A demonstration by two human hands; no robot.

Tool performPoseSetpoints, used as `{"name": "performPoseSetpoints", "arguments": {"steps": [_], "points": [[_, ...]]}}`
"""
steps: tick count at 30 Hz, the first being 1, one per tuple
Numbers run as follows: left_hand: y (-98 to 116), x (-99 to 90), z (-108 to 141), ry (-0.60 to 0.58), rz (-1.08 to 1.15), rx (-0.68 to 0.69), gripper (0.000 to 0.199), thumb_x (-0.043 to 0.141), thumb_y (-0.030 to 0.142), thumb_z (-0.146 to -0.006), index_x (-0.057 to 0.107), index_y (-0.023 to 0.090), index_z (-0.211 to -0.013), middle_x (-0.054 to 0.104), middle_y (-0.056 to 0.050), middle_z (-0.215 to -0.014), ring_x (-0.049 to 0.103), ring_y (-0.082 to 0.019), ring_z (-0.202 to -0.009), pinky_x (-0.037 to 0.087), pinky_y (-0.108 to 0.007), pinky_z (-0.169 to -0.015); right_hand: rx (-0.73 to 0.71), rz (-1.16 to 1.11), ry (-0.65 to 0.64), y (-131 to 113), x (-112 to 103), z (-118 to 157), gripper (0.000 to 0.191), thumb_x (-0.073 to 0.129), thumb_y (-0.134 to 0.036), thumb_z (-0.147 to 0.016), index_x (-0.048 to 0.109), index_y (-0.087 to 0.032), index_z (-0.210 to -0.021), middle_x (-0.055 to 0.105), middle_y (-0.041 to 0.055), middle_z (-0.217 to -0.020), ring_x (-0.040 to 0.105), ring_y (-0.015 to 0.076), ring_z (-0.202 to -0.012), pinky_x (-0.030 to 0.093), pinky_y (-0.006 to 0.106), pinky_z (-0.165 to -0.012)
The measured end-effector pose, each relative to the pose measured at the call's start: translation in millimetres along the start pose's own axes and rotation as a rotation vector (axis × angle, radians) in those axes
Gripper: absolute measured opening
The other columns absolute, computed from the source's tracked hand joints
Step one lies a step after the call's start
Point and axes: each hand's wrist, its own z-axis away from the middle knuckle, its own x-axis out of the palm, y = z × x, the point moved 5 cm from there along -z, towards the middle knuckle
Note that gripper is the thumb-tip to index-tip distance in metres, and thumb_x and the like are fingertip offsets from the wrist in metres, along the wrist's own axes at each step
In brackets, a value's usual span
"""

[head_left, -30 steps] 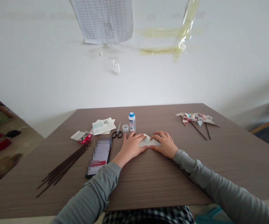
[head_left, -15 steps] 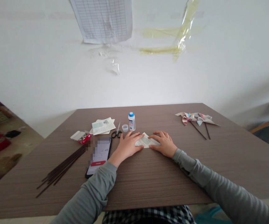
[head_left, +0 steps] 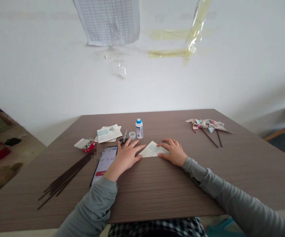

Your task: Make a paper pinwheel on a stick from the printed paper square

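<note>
A printed paper folded into a triangle [head_left: 152,149] lies flat on the brown table, its peak toward the wall. My right hand [head_left: 174,152] rests on its right part, fingers apart and pressing it down. My left hand [head_left: 127,155] is spread at the left corner, with its thumb and fingertips close to the paper's edge; contact is hard to tell. Behind the paper stands a white glue bottle [head_left: 139,129] with a blue cap. Beside the bottle is a small clear cup [head_left: 132,135]. Scissors [head_left: 124,139] lie partly hidden behind my left hand.
Left of my hands lie a phone [head_left: 106,161], dark sticks [head_left: 68,174], an open red-and-white box [head_left: 87,145] and stacked paper pieces [head_left: 109,133]. Two paper pinwheels [head_left: 208,125] on sticks lie at the back right. A white wall bounds the table [head_left: 226,184].
My left hand has slid left off the paper toward the phone, its fingers spreading wider, and more of the triangle now shows. My right hand has stayed in place.
</note>
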Motion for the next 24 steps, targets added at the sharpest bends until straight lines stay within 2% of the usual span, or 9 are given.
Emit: {"name": "performPoseSetpoints", "arguments": {"steps": [3,10,19,24], "points": [[-1.4,-1.7,5.3,-0.011,-0.017,-0.024,0.065,0.069,0.038,-0.127,0.071,0.053,-0.190,0.051,-0.006,-0.212,0.033,-0.056,-0.201,0.018,-0.100,-0.155,0.002,-0.006,-0.004,0.9,-0.1,0.0,0.053,0.090,-0.060,-0.116,0.091,-0.048,-0.168,0.072,0.0103,-0.189,0.057,0.0491,-0.179,0.044,0.077,-0.152],[-7.6,-3.6,15.1,-0.044,-0.007,-0.094,0.065,0.064,0.038,-0.128,0.070,0.056,-0.191,0.043,-0.006,-0.215,0.028,-0.058,-0.202,0.023,-0.106,-0.150,-0.001,-0.013,-0.009,1.3,-0.6,0.4,0.054,0.088,-0.061,-0.116,0.091,-0.048,-0.168,0.071,0.0098,-0.190,0.056,0.0501,-0.181,0.042,0.078,-0.153],[-18.0,-1.0,13.8,-0.043,-0.009,-0.115,0.066,0.068,0.043,-0.129,0.066,0.064,-0.191,0.044,-0.003,-0.215,0.028,-0.057,-0.202,0.026,-0.107,-0.148,0.000,0.004,-0.008,-0.2,-2.0,1.1,0.054,0.090,-0.059,-0.116,0.091,-0.048,-0.169,0.071,0.0095,-0.190,0.058,0.0484,-0.181,0.042,0.076,-0.154],[-17.7,-6.6,14.6,-0.070,-0.006,-0.132,0.073,0.070,0.038,-0.125,0.063,0.061,-0.194,0.040,-0.005,-0.217,0.025,-0.057,-0.203,0.024,-0.106,-0.150,0.002,-0.004,-0.012,-0.6,-1.0,1.6,0.055,0.089,-0.060,-0.116,0.090,-0.047,-0.170,0.071,0.0105,-0.191,0.056,0.0491,-0.181,0.042,0.077,-0.154]]}}
